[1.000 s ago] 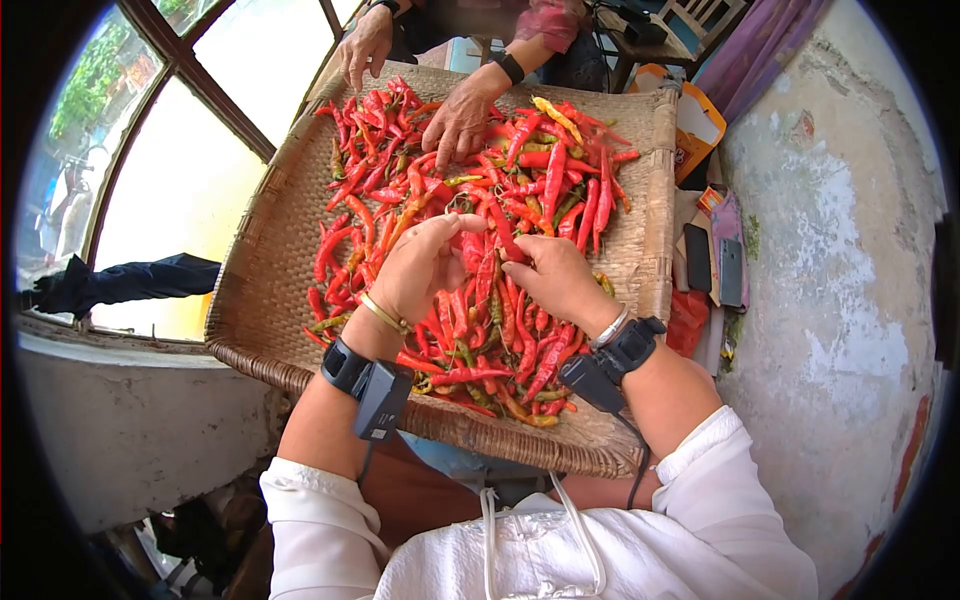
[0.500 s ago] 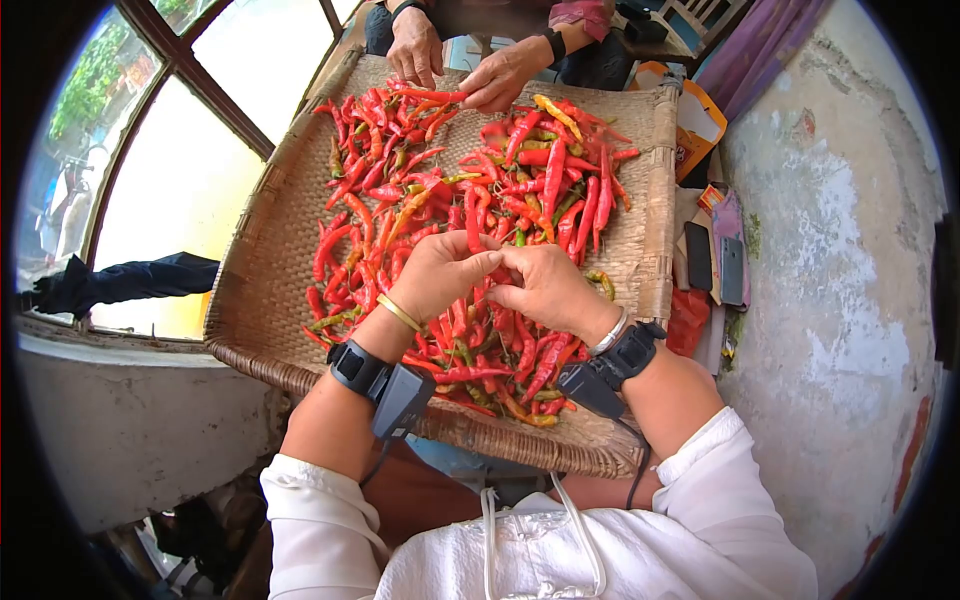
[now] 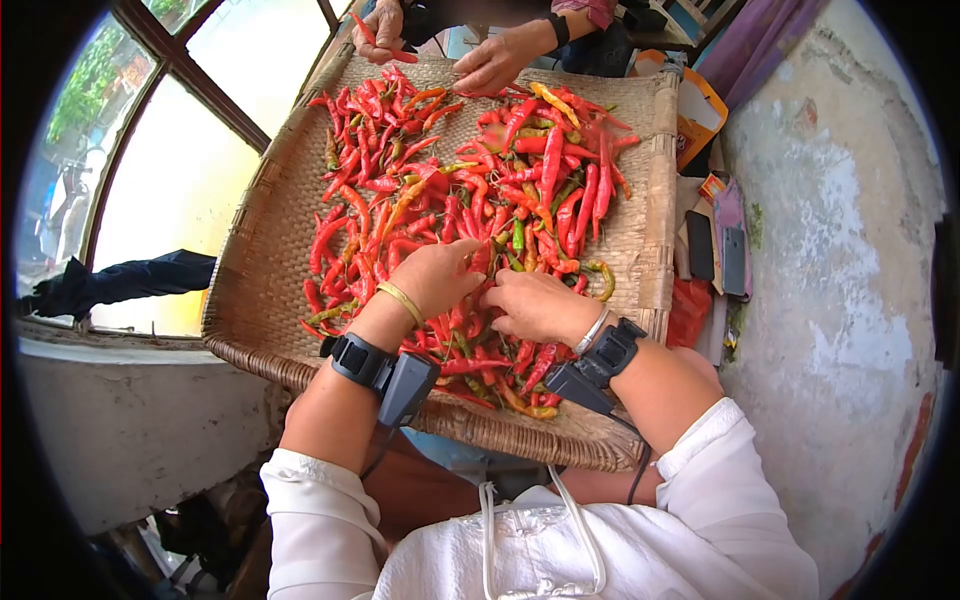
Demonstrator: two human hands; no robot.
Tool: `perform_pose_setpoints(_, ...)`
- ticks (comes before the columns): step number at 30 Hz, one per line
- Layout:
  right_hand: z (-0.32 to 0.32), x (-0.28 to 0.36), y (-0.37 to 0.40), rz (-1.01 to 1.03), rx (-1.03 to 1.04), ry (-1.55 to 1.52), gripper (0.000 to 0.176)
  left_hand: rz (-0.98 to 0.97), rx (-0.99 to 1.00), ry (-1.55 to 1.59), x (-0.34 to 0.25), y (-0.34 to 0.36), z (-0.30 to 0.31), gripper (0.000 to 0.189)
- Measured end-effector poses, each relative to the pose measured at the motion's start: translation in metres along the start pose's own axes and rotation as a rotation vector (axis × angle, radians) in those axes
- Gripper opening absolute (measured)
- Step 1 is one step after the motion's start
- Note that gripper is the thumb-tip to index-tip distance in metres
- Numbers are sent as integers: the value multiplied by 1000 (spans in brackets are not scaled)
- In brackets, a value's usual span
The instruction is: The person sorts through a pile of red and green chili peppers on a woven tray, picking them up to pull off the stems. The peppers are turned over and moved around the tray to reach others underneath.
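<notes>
From my end, left hand (image 3: 437,280) and right hand (image 3: 546,304) are both half-curled over the red peppers (image 3: 470,207) in the woven tray (image 3: 648,225) (can't tell if either's pinching one). Nearest pepper (image 3: 481,259): left's 2 o'clock, long axis roughly 12-to-6, left slightly closer.

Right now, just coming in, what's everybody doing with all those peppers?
Two people are handling chili peppers spread over a woven tray. The near person's left hand and right hand are close together over the pile; whether either holds a pepper is hard to tell. Across the tray, one co-worker's hand holds a red pepper, and their other hand is at the pile's far edge.
</notes>
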State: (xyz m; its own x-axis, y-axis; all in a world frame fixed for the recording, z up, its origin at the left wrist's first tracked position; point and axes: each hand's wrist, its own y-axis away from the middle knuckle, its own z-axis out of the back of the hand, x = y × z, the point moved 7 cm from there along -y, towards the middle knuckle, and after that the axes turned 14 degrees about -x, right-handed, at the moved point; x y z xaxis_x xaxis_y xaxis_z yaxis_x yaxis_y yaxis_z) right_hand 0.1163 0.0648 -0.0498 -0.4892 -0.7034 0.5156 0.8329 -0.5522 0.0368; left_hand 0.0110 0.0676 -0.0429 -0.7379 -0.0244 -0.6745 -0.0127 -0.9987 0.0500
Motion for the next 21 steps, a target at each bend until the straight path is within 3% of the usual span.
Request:
perform_pose_setpoints(4, 5, -8, -5, -69, 14, -53, 18, -52, -29, 23, -2, -3, -12, 32)
perform_pose_setpoints(6, 20, -15, -8, -139, -149, -100, 16, -34, -15, 71, 0, -5, -17, 28)
perform_pose_setpoints(8, 25, -23, -10, -195, -216, -146, 16, 217, 88, 251, 14, -4, -28, 19)
perform_pose_setpoints(10, 31, -28, -12, -248, -287, -191, 16, 244, 81, 350, 18, -5, -32, 18)
perform_pose_setpoints(13, 45, -26, -14, -226, -475, -516, 15, 318, 31, 479, 7, -2, -18, 19)
perform_pose_setpoints(14, 46, -26, -14, -274, -435, -580, 14, 367, -11, 511, 2, 0, -10, 21)
perform_pose_setpoints(17, 52, -21, -12, -359, -474, -797, 17, 379, -23, 641, -8, 4, 0, 23)
perform_pose_setpoints(21, 53, -24, -10, -321, -539, -795, 24, 286, -111, 662, -12, 4, 4, 21)
